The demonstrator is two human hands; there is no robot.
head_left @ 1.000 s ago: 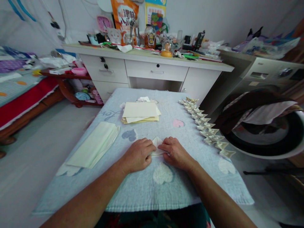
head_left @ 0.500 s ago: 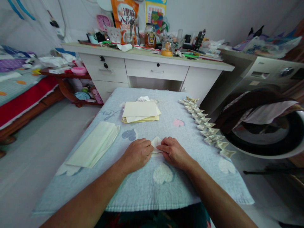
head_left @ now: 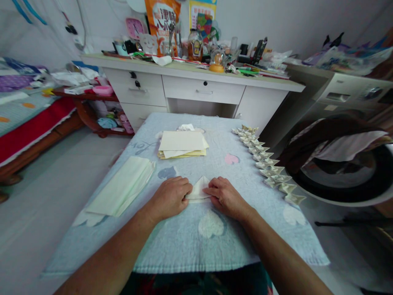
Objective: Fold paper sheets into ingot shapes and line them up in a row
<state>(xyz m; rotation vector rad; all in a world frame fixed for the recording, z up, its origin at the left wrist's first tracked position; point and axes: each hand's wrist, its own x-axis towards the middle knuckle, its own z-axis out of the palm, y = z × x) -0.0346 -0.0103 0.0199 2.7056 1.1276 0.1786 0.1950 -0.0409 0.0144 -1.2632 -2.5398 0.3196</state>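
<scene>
A small folded sheet of white paper [head_left: 198, 191], peaked at the top with a straight strip along its bottom, lies on the cloth-covered table. My left hand [head_left: 172, 196] pinches its left end, fingers curled. On its right side, my right hand [head_left: 223, 196] presses with bent fingers, the thumb and index at the paper. A stack of cream paper sheets [head_left: 181, 141] lies beyond the hands. To the left is a pile of pale folded paper [head_left: 124, 186]. A row of folded paper boats [head_left: 266, 160] runs along the table's right side.
The table has a light blue cloth [head_left: 184, 246] with heart patterns. Behind it stands a white desk [head_left: 199, 88] crowded with jars, bags and a pink clock [head_left: 134, 28]. A washing machine [head_left: 340, 123] with clothes in its open door is at the right, a bed [head_left: 33, 127] at the left.
My left hand has slid a little to the left along the folded paper, uncovering more of its left side. The right hand stays nearly in place.
</scene>
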